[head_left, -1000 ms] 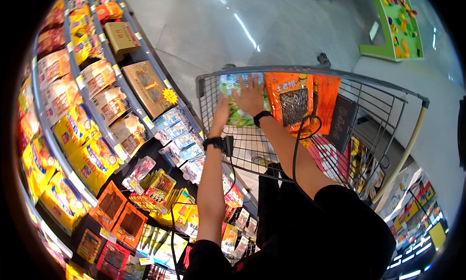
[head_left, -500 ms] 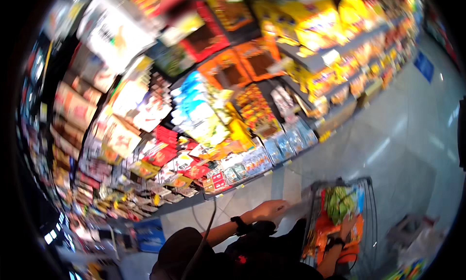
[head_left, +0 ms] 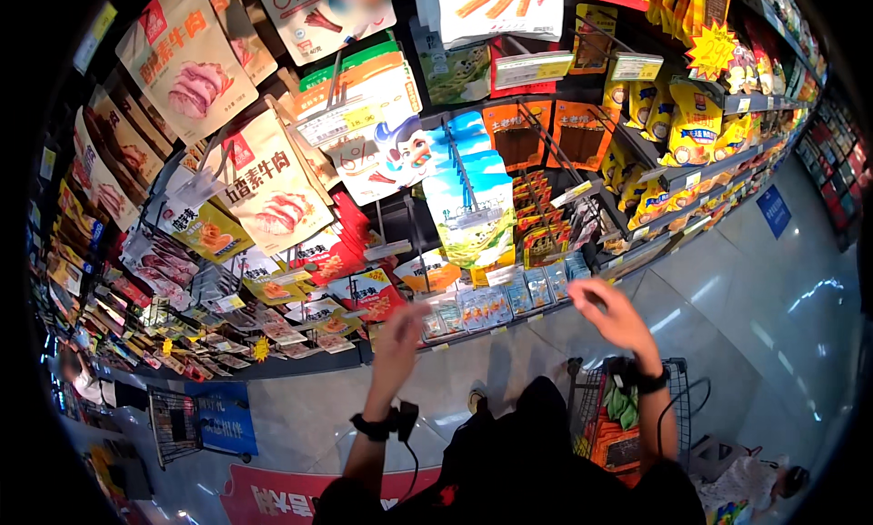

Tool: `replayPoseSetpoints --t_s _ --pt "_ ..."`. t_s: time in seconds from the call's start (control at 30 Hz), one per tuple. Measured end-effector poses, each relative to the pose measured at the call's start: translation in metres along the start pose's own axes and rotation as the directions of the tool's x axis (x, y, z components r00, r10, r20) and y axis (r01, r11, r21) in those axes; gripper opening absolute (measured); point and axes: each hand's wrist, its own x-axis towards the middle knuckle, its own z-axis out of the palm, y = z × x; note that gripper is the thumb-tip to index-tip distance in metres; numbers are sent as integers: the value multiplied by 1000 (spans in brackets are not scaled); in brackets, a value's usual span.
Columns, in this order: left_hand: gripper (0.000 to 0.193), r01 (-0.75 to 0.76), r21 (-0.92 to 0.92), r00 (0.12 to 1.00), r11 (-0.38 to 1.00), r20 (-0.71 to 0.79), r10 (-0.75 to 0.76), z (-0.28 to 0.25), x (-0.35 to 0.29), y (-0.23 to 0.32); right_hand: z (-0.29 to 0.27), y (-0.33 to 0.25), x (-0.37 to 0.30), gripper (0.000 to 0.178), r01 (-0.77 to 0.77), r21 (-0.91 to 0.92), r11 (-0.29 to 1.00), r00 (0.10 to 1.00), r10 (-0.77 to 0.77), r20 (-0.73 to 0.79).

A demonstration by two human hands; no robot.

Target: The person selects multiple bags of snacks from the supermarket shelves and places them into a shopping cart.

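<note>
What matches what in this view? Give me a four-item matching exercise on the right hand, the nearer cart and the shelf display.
1. right hand
2. large star-shaped tag
3. nearer cart
4. orange hanging packs

A. side by side on the display
B. contains a green package and an orange package
C. raised, with nothing visible in its grasp
D. bright yellow

Pairs: 1-C, 2-D, 3-B, 4-A

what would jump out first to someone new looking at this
Probably the yellow starburst sign at upper right and the blue-and-green pouches hanging near the middle. Next, the left hand and right hand, raised before the shelves. Below the right hand stands a wire cart with an orange package in it.
</note>
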Motion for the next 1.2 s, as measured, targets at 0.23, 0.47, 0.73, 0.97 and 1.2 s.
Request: replayPoseSetpoints --t_s 0.23,0.47,0.73,0.97,1.2 --pt "64 -184 -254 936 950 -342 90 -58 154 47 37 -74 224 57 324 -231 917 929 -262 262" --pt "51 -105 -151 947 983 -318 52 -70 233 27 86 -85 362 69 310 197 930 904 -352 241" --pt "59 -525 -187 787 830 -478 390 -79 317 -23 102 -88 408 88 210 186 960 974 -222 47" --pt "76 -548 -302 788 780 -498 361 -80 347 34 79 -92 430 88 267 207 941 955 -288 78" --pt "74 -452 -437 860 778 -446 248 -99 369 15 91 -104 435 45 60 47 997 994 -64 87"
